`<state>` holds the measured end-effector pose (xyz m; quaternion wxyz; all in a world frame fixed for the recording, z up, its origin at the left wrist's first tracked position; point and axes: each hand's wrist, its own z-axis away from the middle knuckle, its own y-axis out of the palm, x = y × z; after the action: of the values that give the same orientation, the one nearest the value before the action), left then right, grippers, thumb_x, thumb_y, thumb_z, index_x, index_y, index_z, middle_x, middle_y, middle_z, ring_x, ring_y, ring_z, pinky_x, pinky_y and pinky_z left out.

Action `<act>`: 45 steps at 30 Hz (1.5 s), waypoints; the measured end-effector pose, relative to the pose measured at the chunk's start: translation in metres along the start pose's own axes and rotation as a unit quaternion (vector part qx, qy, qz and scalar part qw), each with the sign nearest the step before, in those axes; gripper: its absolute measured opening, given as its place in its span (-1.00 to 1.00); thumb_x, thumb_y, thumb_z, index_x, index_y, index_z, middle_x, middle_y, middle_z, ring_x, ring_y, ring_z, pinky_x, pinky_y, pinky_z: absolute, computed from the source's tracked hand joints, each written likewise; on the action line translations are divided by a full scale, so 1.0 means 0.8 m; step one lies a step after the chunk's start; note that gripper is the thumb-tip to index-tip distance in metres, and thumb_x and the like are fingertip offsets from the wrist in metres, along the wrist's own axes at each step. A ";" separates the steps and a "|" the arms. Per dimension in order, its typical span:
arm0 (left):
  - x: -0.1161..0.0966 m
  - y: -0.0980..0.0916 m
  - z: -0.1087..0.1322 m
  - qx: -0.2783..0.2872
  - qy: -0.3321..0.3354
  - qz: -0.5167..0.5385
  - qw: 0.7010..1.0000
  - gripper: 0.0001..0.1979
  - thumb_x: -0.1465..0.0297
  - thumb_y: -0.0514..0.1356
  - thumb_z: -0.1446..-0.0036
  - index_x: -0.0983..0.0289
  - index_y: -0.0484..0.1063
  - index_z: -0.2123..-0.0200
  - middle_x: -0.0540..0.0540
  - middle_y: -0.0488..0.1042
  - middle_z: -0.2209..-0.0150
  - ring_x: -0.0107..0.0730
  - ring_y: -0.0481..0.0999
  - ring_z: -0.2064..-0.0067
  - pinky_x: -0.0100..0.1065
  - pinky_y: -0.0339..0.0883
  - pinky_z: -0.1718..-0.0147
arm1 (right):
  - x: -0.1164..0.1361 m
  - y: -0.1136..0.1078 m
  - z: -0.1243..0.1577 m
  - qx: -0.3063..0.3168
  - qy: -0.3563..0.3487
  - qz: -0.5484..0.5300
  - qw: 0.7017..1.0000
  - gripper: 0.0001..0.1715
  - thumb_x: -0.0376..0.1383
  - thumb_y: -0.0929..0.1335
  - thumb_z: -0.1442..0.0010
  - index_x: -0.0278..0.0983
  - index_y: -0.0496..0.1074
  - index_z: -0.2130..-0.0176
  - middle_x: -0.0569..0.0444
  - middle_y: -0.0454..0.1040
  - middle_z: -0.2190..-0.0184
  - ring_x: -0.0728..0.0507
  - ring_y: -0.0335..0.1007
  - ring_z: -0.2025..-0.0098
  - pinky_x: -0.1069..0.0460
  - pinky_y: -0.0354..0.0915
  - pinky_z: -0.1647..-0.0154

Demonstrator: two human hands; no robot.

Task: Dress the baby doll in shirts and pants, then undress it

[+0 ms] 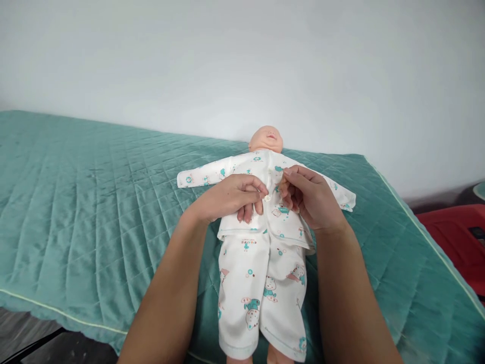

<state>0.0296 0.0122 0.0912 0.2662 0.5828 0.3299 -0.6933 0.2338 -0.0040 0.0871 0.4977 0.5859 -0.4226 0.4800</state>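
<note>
A baby doll (267,137) lies on its back in white pajamas printed with teal and pink animals. Its long-sleeved shirt (248,164) is spread with both sleeves out, and the pants (242,283) cover the legs. At the front opening, my left hand (244,197) pinches the shirt's edge beside a pale button (267,198). My right hand (308,194) is over the doll's chest on the other side, thumb and forefinger pressed together and the other fingers curled. Whatever that pinch may hold is too small to make out.
A green quilted cover (94,212) lies under the doll, its piped edge dropping at the front and right. Behind it rises a pale wall (227,65). A red object (454,242) stands beyond the right edge. Dark flooring shows at the lower left.
</note>
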 end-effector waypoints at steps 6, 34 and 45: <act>-0.007 0.001 0.004 0.024 -0.011 -0.022 0.999 -0.80 0.34 0.17 -0.28 0.32 0.47 0.36 0.04 0.56 0.46 -0.60 0.40 0.61 -0.52 0.30 0.62 | -0.001 0.001 -0.002 -0.015 -0.001 -0.011 1.000 -0.66 -0.14 0.48 -0.20 -0.26 0.39 0.48 0.17 0.43 0.58 0.07 0.27 0.67 0.16 0.02 0.76; -0.004 0.002 0.003 0.004 0.000 -0.026 1.000 -0.79 0.24 0.20 -0.29 0.27 0.44 0.29 -0.01 0.53 0.52 -0.63 0.31 0.68 -0.54 0.13 0.69 | -0.023 -0.001 -0.016 -0.187 -0.092 -0.010 0.978 -0.79 -0.18 0.48 -0.15 -0.20 0.44 0.40 0.11 0.52 0.34 -0.01 0.44 0.36 0.13 0.30 0.51; 0.021 0.017 -0.031 -0.348 0.175 -0.133 0.911 -0.85 0.35 0.13 -0.32 0.22 0.49 0.15 0.09 0.58 0.11 -0.34 0.55 0.06 -0.37 0.46 0.17 | -0.042 -0.003 -0.028 -0.161 -0.162 0.201 0.953 -0.70 -0.26 0.43 -0.17 -0.13 0.48 0.06 0.05 0.49 -0.11 -0.19 0.38 -0.20 -0.19 0.22 -0.33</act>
<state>0.0524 0.0225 0.0702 0.2951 0.5157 0.6663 -0.4505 0.2270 0.0188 0.0544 0.4033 0.4709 -0.6783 0.3943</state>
